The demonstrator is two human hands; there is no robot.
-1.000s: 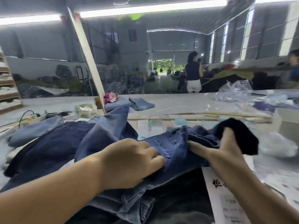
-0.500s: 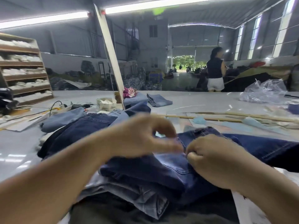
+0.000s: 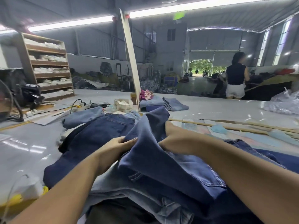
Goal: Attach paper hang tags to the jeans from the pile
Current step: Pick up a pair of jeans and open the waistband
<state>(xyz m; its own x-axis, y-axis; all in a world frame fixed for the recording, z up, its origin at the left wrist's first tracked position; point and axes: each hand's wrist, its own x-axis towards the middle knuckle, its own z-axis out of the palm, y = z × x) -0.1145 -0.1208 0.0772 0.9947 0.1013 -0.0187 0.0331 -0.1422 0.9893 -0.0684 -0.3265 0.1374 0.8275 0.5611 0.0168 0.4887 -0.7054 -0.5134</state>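
The left hand [image 3: 120, 145] pinches the raised edge of a mid-blue denim pair of jeans [image 3: 169, 167] between thumb and fingertips, lifting that fold off the stack, probably so the garment can be turned or opened to a spot where a tag goes. The right hand [image 3: 171, 139] reaches in from the other side, and its fingers are buried behind the same lifted fold, so I cannot tell whether it grips the cloth or only props it up; the fabric peaks just beyond it, which suggests support from underneath. The held jeans lie between and beneath both hands, draped over a lower pile of dark indigo and pale washed jeans [image 3: 100, 131] that spreads out beyond the left hand and toward the wearer under both forearms. No paper hang tag is visible in either hand or on the denim, so tagging of this pair looks not yet begun. Far beyond the left hand sits an open cream cardboard box [image 3: 123, 103], possibly holding supplies, though its contents are unclear. Beyond the right hand a long thin wooden stick [image 3: 218, 125] lies across the glossy grey worktable [image 3: 226, 109]. A slanted pale wooden post [image 3: 131, 59] rises past both hands.
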